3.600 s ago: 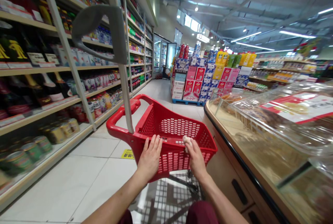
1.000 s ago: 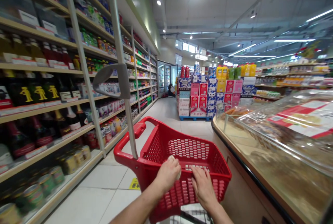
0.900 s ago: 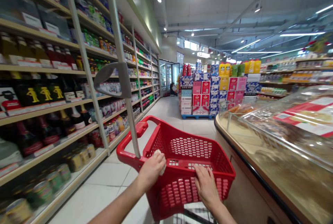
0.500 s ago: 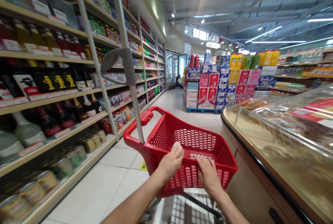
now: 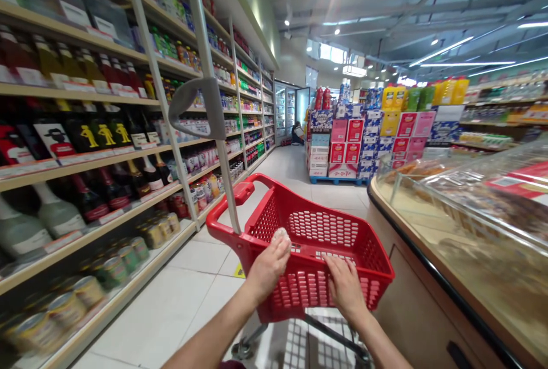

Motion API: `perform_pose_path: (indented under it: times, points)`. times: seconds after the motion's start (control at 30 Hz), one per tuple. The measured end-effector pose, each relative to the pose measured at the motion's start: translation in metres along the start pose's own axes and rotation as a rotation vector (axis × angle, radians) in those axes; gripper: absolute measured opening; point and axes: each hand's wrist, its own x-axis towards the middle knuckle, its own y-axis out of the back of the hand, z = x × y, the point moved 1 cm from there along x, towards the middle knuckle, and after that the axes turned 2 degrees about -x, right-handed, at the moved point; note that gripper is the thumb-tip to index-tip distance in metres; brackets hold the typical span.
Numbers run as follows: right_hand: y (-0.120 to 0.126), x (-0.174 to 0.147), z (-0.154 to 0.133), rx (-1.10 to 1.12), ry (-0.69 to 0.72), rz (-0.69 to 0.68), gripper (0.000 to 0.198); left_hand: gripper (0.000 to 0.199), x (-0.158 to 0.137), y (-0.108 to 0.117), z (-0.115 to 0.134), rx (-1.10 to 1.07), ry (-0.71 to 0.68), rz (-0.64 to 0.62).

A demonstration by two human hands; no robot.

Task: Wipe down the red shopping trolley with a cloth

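Now, a pale wad (image 5: 281,235) sits in the closed fingers of the left hand (image 5: 269,266) by the red basket (image 5: 310,266)'s near rim; the right hand (image 5: 346,286) lies there, fingers outstretched. Beyond: a metal pole (image 5: 226,180), shelved bottles (image 5: 148,177), stacked cartons (image 5: 345,152), clear food packs (image 5: 471,197) upon the table (image 5: 428,323).

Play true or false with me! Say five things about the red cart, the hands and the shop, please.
1. The left hand holds a whitish wad. True.
2. The cart's basket is blue. False: it is red.
3. The right hand is at the basket's near rim. True.
4. The stacked boxes ahead stand on a green pallet. False: the pallet is blue.
5. A grey loop is up on the silvery pole. True.
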Motion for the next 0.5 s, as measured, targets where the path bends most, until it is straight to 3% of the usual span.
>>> perform_pose_path:
  times: [0.13,0.23,0.37,0.5]
  points:
    - [-0.002,0.0,-0.003,-0.012,-0.065,0.003,0.047,0.031,-0.011,0.015,-0.033,0.057,0.156,0.072]
    - [-0.002,0.001,-0.008,-0.041,-0.112,0.01,0.045,0.029,-0.01,0.005,-0.011,0.039,0.15,0.056]
    - [0.003,0.0,-0.006,-0.056,-0.072,-0.012,0.051,0.028,0.0,-0.013,0.025,-0.038,0.051,0.008]
    - [0.005,-0.004,0.002,-0.087,-0.098,-0.043,0.05,0.032,-0.007,0.004,-0.004,0.015,0.118,0.035]
